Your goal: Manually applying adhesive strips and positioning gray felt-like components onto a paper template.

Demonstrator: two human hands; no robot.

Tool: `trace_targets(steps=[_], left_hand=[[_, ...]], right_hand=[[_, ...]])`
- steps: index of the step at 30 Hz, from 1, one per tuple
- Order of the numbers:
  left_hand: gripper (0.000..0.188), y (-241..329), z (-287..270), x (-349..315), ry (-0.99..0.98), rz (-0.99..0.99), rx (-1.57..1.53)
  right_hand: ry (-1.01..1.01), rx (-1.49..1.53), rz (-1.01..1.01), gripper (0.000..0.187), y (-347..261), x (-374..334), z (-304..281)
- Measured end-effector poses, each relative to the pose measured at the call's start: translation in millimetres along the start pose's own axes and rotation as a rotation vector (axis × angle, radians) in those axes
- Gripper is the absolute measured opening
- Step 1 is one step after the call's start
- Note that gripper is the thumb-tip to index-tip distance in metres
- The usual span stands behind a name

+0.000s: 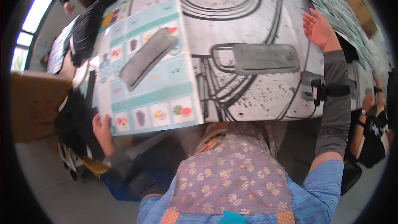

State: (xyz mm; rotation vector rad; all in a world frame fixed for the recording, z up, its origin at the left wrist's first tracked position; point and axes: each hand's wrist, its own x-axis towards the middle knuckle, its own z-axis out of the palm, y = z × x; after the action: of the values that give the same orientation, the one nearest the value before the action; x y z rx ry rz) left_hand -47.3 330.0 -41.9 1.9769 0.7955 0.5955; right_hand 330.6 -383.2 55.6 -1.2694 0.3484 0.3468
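Cardboard box, large and printed with a grey appliance drawing on one face and teal picture panels on the other, is held up in front of the person, above the lap. It looks light but bulky and stiff, best gripped at opposite edges. The left hand pinches the lower left corner, fingers closed on it; the right hand lies open, flat against the upper right edge.
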Motion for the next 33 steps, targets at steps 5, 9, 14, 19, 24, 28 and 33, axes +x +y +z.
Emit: trace_targets(steps=[5,9,14,19,24,28,33], left_hand=[[0.035,10.0,7.3,-2.4,0.006,-0.017,-0.089],[0.035,19.2,7.5,-1.9,0.022,-0.024,-0.112],[0.034,14.1,11.0,0.4,0.068,-0.030,-0.133],[0.033,13.7,13.7,-0.7,0.074,0.008,-0.062],[0.033,16.2,12.7,-7.8,0.105,0.008,-0.050],[0.030,20.4,13.0,-11.1,0.132,0.019,0.022],[0.024,14.6,16.2,-16.9,0.178,0.153,-0.361]], right_hand=[[-0.355,-0.850,-0.147,0.025,59.2,-41.2,180.2],[-0.604,-0.972,-0.308,0.022,127.9,-11.7,281.6],[-0.390,-1.243,-0.505,0.031,155.0,17.3,345.9],[-0.402,-1.433,-0.532,0.034,165.9,30.3,355.8],[-0.327,-1.402,-0.421,0.036,167.3,21.3,356.0],[-0.450,-0.916,-0.179,0.023,145.0,0.3,339.9],[-0.509,-0.851,-0.460,0.012,106.7,-64.0,295.3]])
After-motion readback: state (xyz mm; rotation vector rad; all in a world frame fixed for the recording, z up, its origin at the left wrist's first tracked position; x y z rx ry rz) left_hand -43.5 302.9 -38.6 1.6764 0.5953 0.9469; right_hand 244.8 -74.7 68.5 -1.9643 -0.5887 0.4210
